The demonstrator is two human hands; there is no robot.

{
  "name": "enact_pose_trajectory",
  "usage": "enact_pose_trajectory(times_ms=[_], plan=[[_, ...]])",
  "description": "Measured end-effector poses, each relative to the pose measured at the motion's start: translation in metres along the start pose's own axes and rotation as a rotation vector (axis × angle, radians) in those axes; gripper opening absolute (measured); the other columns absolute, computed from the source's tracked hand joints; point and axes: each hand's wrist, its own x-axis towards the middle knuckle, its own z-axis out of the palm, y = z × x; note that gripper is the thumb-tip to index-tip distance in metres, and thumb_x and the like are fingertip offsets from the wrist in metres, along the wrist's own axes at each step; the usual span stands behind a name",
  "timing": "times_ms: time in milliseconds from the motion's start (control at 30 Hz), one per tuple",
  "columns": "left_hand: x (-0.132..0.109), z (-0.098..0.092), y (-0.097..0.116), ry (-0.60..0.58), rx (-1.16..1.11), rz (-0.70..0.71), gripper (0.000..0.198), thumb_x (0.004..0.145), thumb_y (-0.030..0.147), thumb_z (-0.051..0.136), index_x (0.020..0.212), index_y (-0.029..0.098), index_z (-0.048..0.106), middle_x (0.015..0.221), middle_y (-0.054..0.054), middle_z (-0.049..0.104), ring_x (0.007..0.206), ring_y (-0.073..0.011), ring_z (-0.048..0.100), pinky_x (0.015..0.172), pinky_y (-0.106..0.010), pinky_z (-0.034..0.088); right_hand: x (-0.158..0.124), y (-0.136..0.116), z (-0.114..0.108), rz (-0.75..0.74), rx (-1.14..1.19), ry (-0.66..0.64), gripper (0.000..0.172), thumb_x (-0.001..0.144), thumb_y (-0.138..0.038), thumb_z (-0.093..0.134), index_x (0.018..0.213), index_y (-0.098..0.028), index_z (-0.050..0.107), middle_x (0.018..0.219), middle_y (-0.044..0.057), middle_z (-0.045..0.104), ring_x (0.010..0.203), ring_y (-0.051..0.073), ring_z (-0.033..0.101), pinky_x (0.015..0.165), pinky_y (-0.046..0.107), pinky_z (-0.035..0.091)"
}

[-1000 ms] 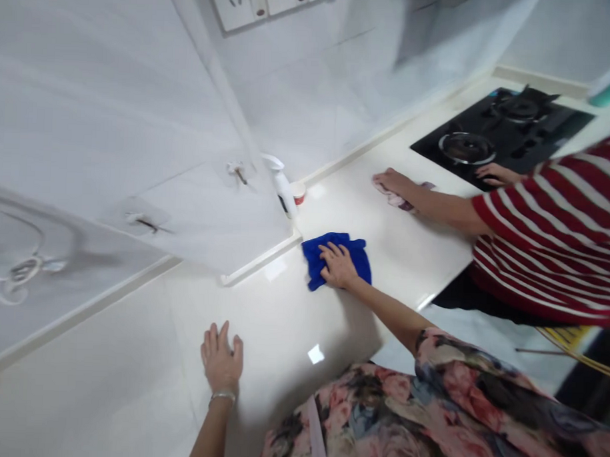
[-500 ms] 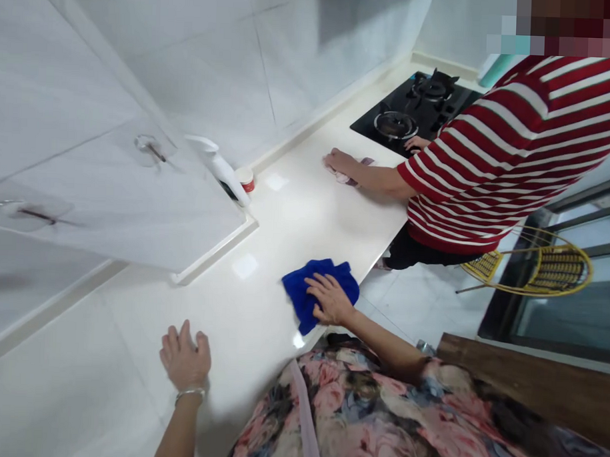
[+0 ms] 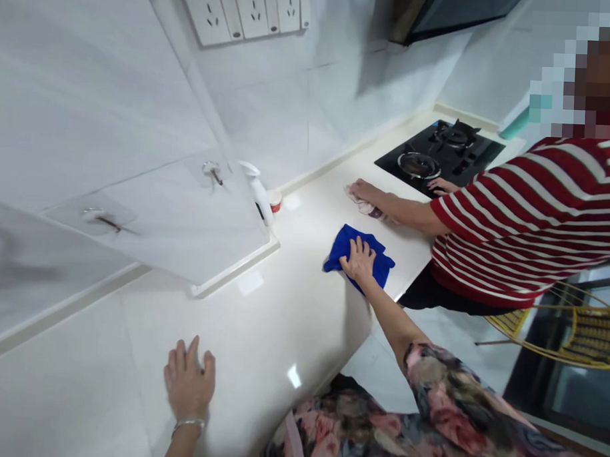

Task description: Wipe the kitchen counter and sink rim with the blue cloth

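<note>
My right hand (image 3: 358,262) presses flat on a blue cloth (image 3: 345,244) that lies on the white countertop (image 3: 282,308), fingers spread over it. My left hand (image 3: 189,382) rests flat on the countertop near its front edge, fingers apart, holding nothing; a bracelet sits on its wrist. Beyond the blue cloth, another person in a red-and-white striped shirt (image 3: 530,210) holds a pale cloth (image 3: 364,206) against the counter with one hand, the other hand at the edge of the black gas hob (image 3: 437,156).
A white spray bottle (image 3: 257,191) and a small red-banded jar (image 3: 274,200) stand by the wall corner. Wall sockets (image 3: 247,12) are above. A yellow wire chair (image 3: 562,324) stands on the floor at right. A white wall panel with hooks (image 3: 160,210) juts over the counter.
My right hand has slid the blue cloth farther away along the counter, toward the other person's hand. My left hand has stayed flat in place. The view has tilted up.
</note>
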Motion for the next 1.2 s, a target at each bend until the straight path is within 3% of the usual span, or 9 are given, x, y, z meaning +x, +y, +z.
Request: enact_pose_trajectory(times_ms=[200, 333, 433, 533, 667, 833, 933, 1067, 1200], plan=[[0.002, 0.001, -0.002, -0.001, 0.001, 0.0, 0.065, 0.104, 0.05, 0.035, 0.153, 0.013, 0.055, 0.168, -0.021, 0.039, 0.16, -0.0374, 0.028, 0.129, -0.06, 0.024, -0.003, -0.105, 0.011, -0.185, 0.052, -0.145, 0.077, 0.093, -0.044, 0.047, 0.161, -0.009, 0.04, 0.172, 0.019, 0.03, 0.155, 0.045, 0.029, 0.123, 0.065, 0.024], [0.002, -0.001, 0.0, -0.04, 0.004, -0.024, 0.065, 0.103, 0.049, 0.036, 0.154, 0.014, 0.054, 0.169, -0.02, 0.038, 0.16, -0.0368, 0.027, 0.13, -0.06, 0.023, -0.058, -0.168, 0.016, -0.419, 0.158, -0.254, 0.08, 0.093, -0.045, 0.051, 0.164, -0.011, 0.037, 0.174, 0.017, 0.027, 0.157, 0.043, 0.024, 0.127, 0.063, 0.019], [0.002, -0.003, 0.003, -0.036, 0.005, -0.034, 0.063, 0.103, 0.048, 0.037, 0.154, 0.014, 0.054, 0.169, -0.02, 0.039, 0.16, -0.0356, 0.027, 0.13, -0.059, 0.022, -0.115, -0.188, 0.013, -0.583, 0.244, -0.331, 0.08, 0.091, -0.044, 0.055, 0.163, -0.014, 0.038, 0.174, 0.015, 0.029, 0.158, 0.04, 0.024, 0.128, 0.061, 0.018], [0.001, -0.003, 0.005, -0.015, 0.006, -0.028, 0.062, 0.102, 0.046, 0.037, 0.153, 0.014, 0.055, 0.169, -0.02, 0.038, 0.16, -0.0358, 0.027, 0.13, -0.059, 0.022, -0.172, -0.176, 0.007, -0.763, 0.321, -0.404, 0.078, 0.089, -0.043, 0.058, 0.161, -0.02, 0.041, 0.172, 0.011, 0.035, 0.158, 0.037, 0.026, 0.129, 0.058, 0.019], [0.0, -0.001, 0.005, 0.006, -0.007, -0.003, 0.062, 0.103, 0.047, 0.037, 0.152, 0.014, 0.056, 0.168, -0.021, 0.04, 0.16, -0.0365, 0.028, 0.129, -0.059, 0.024, -0.217, -0.116, -0.001, -0.982, 0.385, -0.495, 0.072, 0.086, -0.042, 0.06, 0.155, -0.024, 0.05, 0.167, 0.007, 0.045, 0.155, 0.033, 0.034, 0.129, 0.056, 0.023], [-0.001, 0.004, 0.002, 0.082, -0.044, 0.044, 0.063, 0.104, 0.047, 0.036, 0.15, 0.011, 0.058, 0.166, -0.023, 0.041, 0.159, -0.0385, 0.03, 0.128, -0.061, 0.025, -0.192, -0.023, -0.017, -0.812, 0.276, -0.39, 0.071, 0.079, -0.035, 0.057, 0.148, -0.021, 0.058, 0.163, 0.011, 0.049, 0.154, 0.034, 0.037, 0.126, 0.057, 0.027], [-0.001, 0.007, 0.001, 0.085, -0.057, 0.05, 0.061, 0.103, 0.044, 0.04, 0.15, 0.011, 0.058, 0.166, -0.024, 0.042, 0.158, -0.0399, 0.031, 0.128, -0.062, 0.025, -0.152, 0.003, -0.027, -0.599, 0.151, -0.278, 0.07, 0.08, -0.032, 0.054, 0.148, -0.018, 0.058, 0.166, 0.013, 0.045, 0.155, 0.036, 0.035, 0.125, 0.058, 0.029], [-0.003, 0.006, 0.005, 0.085, -0.063, 0.047, 0.059, 0.103, 0.042, 0.041, 0.152, 0.011, 0.056, 0.168, -0.022, 0.038, 0.16, -0.0389, 0.026, 0.129, -0.062, 0.021, -0.106, -0.02, -0.03, -0.402, 0.004, -0.233, 0.069, 0.085, -0.034, 0.052, 0.153, -0.017, 0.053, 0.17, 0.013, 0.039, 0.153, 0.039, 0.035, 0.12, 0.06, 0.032], [-0.007, 0.001, 0.011, -0.005, -0.065, 0.012, 0.058, 0.104, 0.04, 0.041, 0.15, 0.009, 0.057, 0.168, -0.022, 0.038, 0.161, -0.0387, 0.025, 0.13, -0.06, 0.02, -0.09, -0.092, -0.014, -0.359, -0.061, -0.227, 0.074, 0.09, -0.039, 0.049, 0.16, -0.013, 0.042, 0.172, 0.018, 0.031, 0.153, 0.046, 0.031, 0.118, 0.065, 0.03]])
